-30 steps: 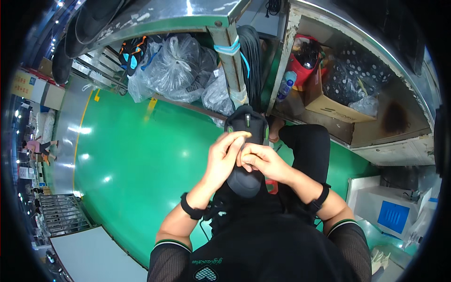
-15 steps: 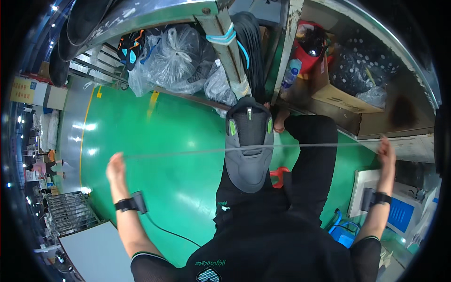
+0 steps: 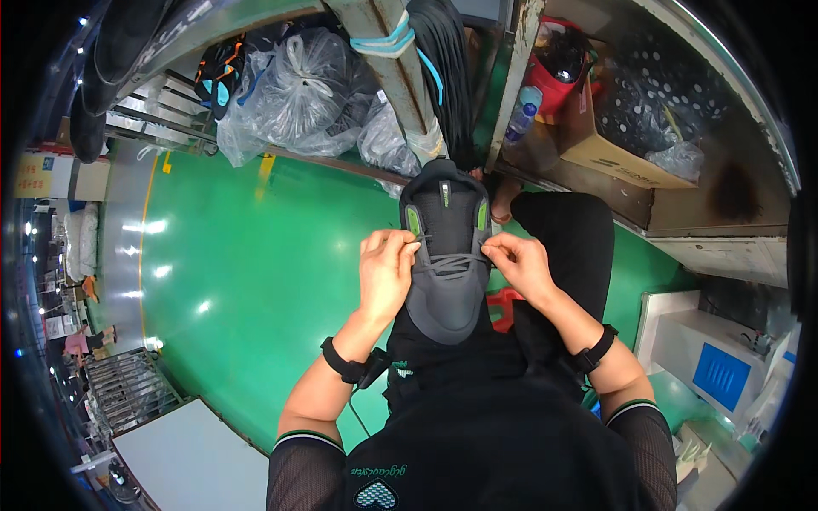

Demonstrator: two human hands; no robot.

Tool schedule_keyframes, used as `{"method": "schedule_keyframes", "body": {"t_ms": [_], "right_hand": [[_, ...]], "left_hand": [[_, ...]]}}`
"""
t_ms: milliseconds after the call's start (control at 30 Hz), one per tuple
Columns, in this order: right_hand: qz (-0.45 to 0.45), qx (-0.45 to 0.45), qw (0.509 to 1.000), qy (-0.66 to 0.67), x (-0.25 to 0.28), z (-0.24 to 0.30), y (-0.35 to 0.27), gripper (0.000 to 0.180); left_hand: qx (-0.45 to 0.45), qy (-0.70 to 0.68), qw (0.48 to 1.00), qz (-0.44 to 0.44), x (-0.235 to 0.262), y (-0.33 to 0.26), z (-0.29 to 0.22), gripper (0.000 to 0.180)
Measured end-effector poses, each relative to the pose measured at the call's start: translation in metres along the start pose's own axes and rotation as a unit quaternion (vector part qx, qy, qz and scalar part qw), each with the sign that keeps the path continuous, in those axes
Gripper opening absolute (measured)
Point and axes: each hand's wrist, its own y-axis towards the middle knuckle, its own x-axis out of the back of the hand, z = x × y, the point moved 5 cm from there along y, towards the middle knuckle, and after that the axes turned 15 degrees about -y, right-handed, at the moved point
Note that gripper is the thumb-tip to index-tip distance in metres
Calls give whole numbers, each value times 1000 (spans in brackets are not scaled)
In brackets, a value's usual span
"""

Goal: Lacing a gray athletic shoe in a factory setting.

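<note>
A dark grey sneaker (image 3: 447,307) with green side tabs rests on my lap, its toe pointing toward me. Grey shoelace (image 3: 454,265) crosses its front in a few rows. At the shoe's left edge, my left hand (image 3: 385,266) pinches a lace end by the eyelets. My right hand (image 3: 521,262) pinches the other lace end at the right edge. Both hands are closed at the fingertips and sit level with each other. The lace tips themselves are mostly hidden by the fingers.
A metal post (image 3: 394,72) with blue ties stands just beyond the shoe. Plastic bags (image 3: 298,98) fill a shelf at far left. A cardboard box (image 3: 618,157) and a red container (image 3: 558,72) occupy the right shelf. A red stool (image 3: 503,311) shows beneath me.
Both hands have come inward from wide apart to the shoe's sides. The lace, stretched straight across before, now lies in crossed rows over the shoe.
</note>
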Motion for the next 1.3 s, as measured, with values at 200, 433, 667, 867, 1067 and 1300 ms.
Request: {"method": "schedule_keyframes", "body": {"t_ms": [200,433,667,867,1067,1300], "right_hand": [[124,-69,977,158,-18,-27,14,7],[87,165,946,-265,10,48,30,13],[76,166,956,-231,13,36,34,14],[38,253,925,-279,14,44,29,14],[21,291,899,-326,29,51,31,22],[19,481,809,-336,38,73,50,38]], "left_hand": [[188,-297,935,-44,-3,-11,26,8],[92,-164,980,-66,16,-12,-2,3],[53,-41,995,-78,22,-7,-16,6],[-12,46,997,-54,15,-7,-17,5],[81,28,995,51,4,10,-3,15],[-75,231,950,196,-21,32,-16,12]]}}
